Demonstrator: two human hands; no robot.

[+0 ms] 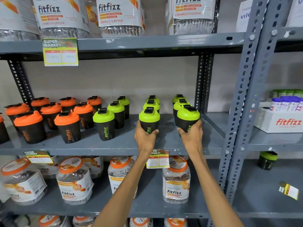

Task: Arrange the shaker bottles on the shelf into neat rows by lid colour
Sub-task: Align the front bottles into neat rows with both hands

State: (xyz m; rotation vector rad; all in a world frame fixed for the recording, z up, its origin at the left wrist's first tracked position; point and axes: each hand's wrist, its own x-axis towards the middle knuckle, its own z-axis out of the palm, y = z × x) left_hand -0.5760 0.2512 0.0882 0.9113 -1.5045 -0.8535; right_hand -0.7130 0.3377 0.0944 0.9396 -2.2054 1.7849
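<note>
The middle shelf (124, 145) of a grey steel rack carries black shaker bottles with "fitfizz" printed on the side. The orange-lidded bottles (49, 115) occupy the left part of the shelf in loose diagonal lines. The green-lidded bottles stand to the right in three front-to-back rows.

The first green row (114, 112) holds three bottles and runs diagonally just beside the orange group. The second and third rows stand further right, each three deep.

The left hand (145, 138) grips the lower body of the front bottle of the second row (149, 119), fingers wrapped around it. The right hand (191, 136) grips the lower body of the front bottle of the third row (188, 117) in the same way. Both bottles are upright. Whether their bases touch the shelf cannot be determined, as the hands cover them.

A price tag (60, 52) hangs from the upper shelf edge; another tag (158, 158) hangs from the middle shelf edge between the two forearms. Large clear jars (176, 181) with orange lids fill the shelf below. One green-lidded bottle (267, 160) stands alone in the adjacent rack on the right.
</note>
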